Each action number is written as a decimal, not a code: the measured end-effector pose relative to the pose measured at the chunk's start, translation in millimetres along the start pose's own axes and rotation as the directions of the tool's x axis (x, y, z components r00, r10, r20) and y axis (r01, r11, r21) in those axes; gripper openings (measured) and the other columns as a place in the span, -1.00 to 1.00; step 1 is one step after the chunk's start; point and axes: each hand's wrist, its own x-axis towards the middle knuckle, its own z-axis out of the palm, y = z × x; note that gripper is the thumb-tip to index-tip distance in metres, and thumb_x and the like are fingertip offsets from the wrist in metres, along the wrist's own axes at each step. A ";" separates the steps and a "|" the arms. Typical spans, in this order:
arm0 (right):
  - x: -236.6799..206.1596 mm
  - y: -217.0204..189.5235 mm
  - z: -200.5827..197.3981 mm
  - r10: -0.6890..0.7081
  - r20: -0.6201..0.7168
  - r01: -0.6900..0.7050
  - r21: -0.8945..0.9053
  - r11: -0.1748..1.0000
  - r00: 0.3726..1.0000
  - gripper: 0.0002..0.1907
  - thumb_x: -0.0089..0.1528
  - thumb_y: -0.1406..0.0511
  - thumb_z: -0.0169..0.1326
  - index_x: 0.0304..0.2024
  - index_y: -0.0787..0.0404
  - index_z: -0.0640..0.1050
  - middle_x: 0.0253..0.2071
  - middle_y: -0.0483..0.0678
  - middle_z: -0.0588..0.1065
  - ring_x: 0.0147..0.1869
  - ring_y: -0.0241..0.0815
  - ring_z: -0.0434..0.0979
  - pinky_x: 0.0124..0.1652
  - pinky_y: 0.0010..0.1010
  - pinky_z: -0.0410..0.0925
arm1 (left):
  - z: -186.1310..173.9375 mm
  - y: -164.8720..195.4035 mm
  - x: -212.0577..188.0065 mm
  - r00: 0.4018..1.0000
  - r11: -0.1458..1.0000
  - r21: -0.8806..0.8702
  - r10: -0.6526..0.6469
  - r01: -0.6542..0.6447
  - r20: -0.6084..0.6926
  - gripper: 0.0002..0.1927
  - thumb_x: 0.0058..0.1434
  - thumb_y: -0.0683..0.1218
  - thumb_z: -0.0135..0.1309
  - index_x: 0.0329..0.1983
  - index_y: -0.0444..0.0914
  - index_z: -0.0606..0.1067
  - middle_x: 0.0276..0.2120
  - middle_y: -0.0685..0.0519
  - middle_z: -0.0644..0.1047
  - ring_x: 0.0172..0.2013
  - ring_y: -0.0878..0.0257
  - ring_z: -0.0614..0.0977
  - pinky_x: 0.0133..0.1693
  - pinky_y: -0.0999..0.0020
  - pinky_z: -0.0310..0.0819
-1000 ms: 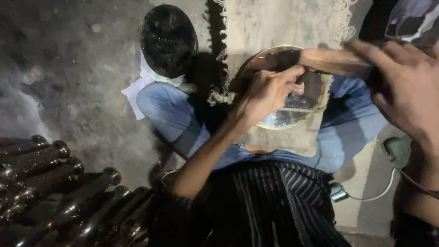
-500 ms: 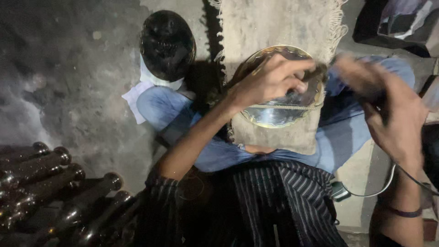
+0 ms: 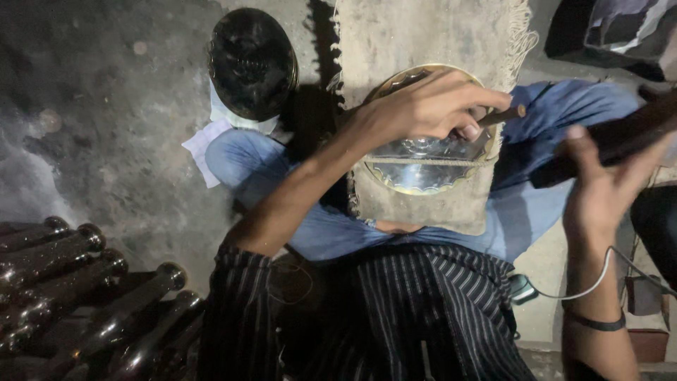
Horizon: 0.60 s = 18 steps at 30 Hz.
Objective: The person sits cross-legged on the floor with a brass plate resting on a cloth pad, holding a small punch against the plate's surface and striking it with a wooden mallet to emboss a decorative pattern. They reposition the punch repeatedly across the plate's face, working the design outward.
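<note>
A round shiny metal plate with a scalloped inner rim lies on a beige fringed cloth across my crossed legs. My left hand rests over the plate's upper half and grips a thin rod-like tool whose brown end sticks out to the right. My right hand is raised at the right, off the plate, wrapped round a dark long handle that slants up towards the frame's edge. The tool's working tip is hidden under my fingers.
A dark round dish sits on the grey floor at upper left, on a white cloth. Several dark glossy metal rods are piled at lower left. A thin white cable runs past my right wrist. Dark bags lie at upper right.
My right hand has dropped from beside the plate's top right to lower at the right, the dark handle now showing in it. My left hand has stayed on the plate.
</note>
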 end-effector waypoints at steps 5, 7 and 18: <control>8.1 -18.2 4.1 -0.310 0.599 0.667 -0.716 0.205 0.738 -0.23 0.00 0.64 0.23 0.27 0.25 0.43 0.06 0.13 0.52 0.14 0.11 0.53 0.18 -0.15 0.35 | 1.7 2.6 -2.9 0.997 0.995 0.068 -0.073 0.073 0.002 -0.48 0.24 -0.19 0.23 0.29 -0.22 0.45 -0.39 -0.07 0.59 -0.46 0.19 0.55 -0.38 0.21 0.44; 16.7 -21.2 1.6 -0.292 0.635 0.696 -0.687 0.211 0.715 -0.27 -0.05 0.65 0.21 0.19 0.32 0.44 -0.01 0.18 0.51 0.08 0.15 0.52 0.10 -0.12 0.34 | 6.3 3.4 -15.8 0.886 0.934 0.190 0.349 -0.302 -0.304 -0.51 0.27 -0.18 0.30 0.25 -0.21 0.45 -0.28 0.02 0.62 -0.34 0.18 0.57 -0.28 0.22 0.50; 66.2 -46.1 19.5 -0.137 0.697 0.673 -0.592 0.442 0.704 -0.47 0.13 0.59 0.13 0.16 0.27 0.46 -0.14 -0.01 0.48 -0.04 -0.14 0.52 0.04 -0.36 0.43 | 41.7 -3.9 -37.6 0.889 0.981 -0.011 -0.180 0.193 -0.421 -0.61 0.31 -0.33 0.14 0.21 -0.35 0.48 -0.29 -0.06 0.69 -0.36 0.34 0.74 -0.50 0.43 0.58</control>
